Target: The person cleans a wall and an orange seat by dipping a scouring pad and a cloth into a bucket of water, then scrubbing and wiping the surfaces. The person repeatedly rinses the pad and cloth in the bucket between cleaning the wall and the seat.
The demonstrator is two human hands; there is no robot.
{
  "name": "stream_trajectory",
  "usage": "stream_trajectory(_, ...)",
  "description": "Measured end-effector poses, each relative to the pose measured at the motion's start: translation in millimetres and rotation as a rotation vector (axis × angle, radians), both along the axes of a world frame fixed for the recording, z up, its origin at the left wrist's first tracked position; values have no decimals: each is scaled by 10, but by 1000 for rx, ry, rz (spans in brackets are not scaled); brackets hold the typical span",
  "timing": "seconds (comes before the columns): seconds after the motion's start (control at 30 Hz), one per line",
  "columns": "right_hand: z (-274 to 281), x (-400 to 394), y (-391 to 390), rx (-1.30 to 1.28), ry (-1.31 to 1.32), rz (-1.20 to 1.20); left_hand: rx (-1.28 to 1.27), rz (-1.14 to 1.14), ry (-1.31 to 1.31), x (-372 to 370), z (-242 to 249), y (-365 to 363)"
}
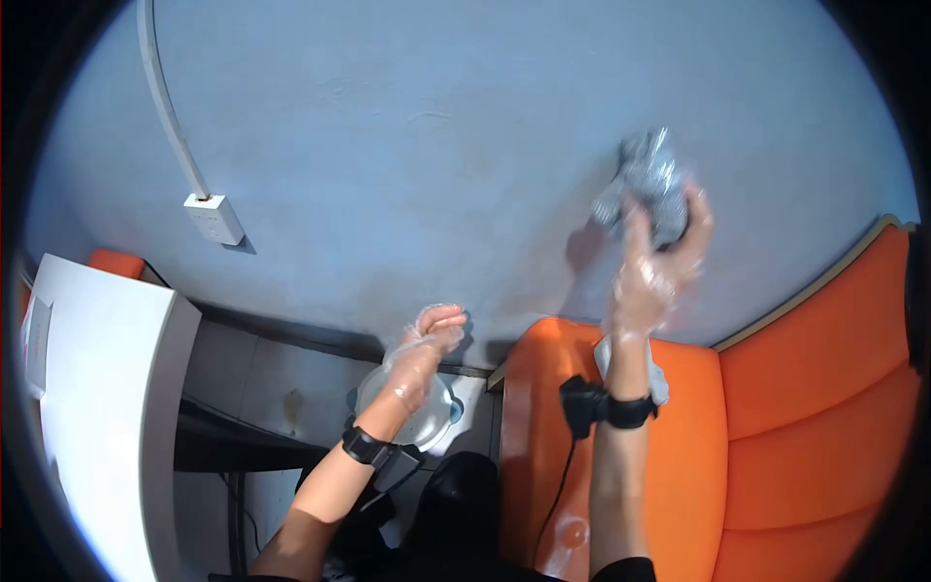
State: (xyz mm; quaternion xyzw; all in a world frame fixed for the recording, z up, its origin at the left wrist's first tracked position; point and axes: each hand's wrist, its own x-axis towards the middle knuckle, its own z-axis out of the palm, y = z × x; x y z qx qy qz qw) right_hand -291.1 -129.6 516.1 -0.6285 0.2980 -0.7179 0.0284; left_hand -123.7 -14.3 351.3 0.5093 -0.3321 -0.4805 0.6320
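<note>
Forearms [619, 475] reach out, a grey bundle [656, 182] pinched between fingers [697, 211] of the right hand [648, 289], left hand [425, 351] loosely curled.

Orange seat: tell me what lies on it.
A pale, crumpled item and, lower down, something clear lie on the orange seat. The right forearm covers the crumpled item's middle. Neither is identifiable.

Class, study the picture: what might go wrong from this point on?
The thin black cable from the black right wristband might snag on the orange padded seat. The right hand might drop the shiny grey bundle it holds by the blue-grey wall. If lowered, the left hand might knock the white round container below.
</note>
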Motion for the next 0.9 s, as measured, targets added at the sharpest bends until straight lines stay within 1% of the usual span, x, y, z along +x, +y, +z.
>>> stream_trajectory(0.07, 366, 104, -112, -162, 80, -66, 117, -18, 504, 79, 218, 67)
stream_trajectory(0.1, 401, 207, -186, -210, 202, -102, 101, -25, 562, 132, 253, 81)
stream_trajectory(0.13, 392, 312, -222, -258, 325, -135, 100, -29, 568, 164, 248, 65)
stream_trajectory(0.17, 267, 386, -224, -279, 420, -130, 84, -4, 575, 194, 243, 48)
stream_trajectory(0.23, 12, 527, -38, -168, 685, -45, 68, 37, 589, 234, 207, 26)
stream_trajectory(0.3, -425, 568, -117, -234, 963, -7, 85, 54, 612, 253, 124, -8)
stream_trajectory(0.33, -501, 521, -110, -254, 1023, 17, 98, 64, 628, 264, 72, -32)
stream_trajectory(0.4, -438, 406, -143, -323, 934, -63, 108, 73, 691, 289, -19, -60)
stream_trajectory(0.43, -357, 323, -140, -296, 907, -124, 106, 87, 747, 303, -53, -58)
stream_trajectory(0.47, -106, 266, -181, -327, 698, -123, 106, 103, 803, 303, -79, -67)
stream_trajectory(0.5, 29, 275, -219, -338, 489, -117, 84, 210, 809, 325, -113, -82)
stream_trajectory(0.53, 45, 328, -189, -324, 490, -108, 96, 222, 809, 363, -131, -109)
stream_trajectory(0.6, -7, 404, -124, -227, 554, -229, 87, 370, 798, 406, -159, -122)
stream_trajectory(0.63, -96, 397, -89, -208, 653, -166, 70, 364, 816, 437, -171, -106)
stream_trajectory(0.67, -194, 378, -44, -193, 735, -160, 75, 380, 808, 460, -180, -98)
stream_trajectory(0.7, -283, 381, -8, -176, 818, -153, 61, 346, 815, 499, -198, -77)
stream_trajectory(0.73, -338, 371, -17, -225, 815, -165, 43, 309, 818, 521, -211, -49)
stream_trajectory(0.87, -307, 188, -16, -208, 754, -62, 53, 331, 771, 630, -293, 83)
stream_trajectory(0.9, -271, 154, -29, -207, 766, -77, 55, 333, 761, 683, -324, 106)
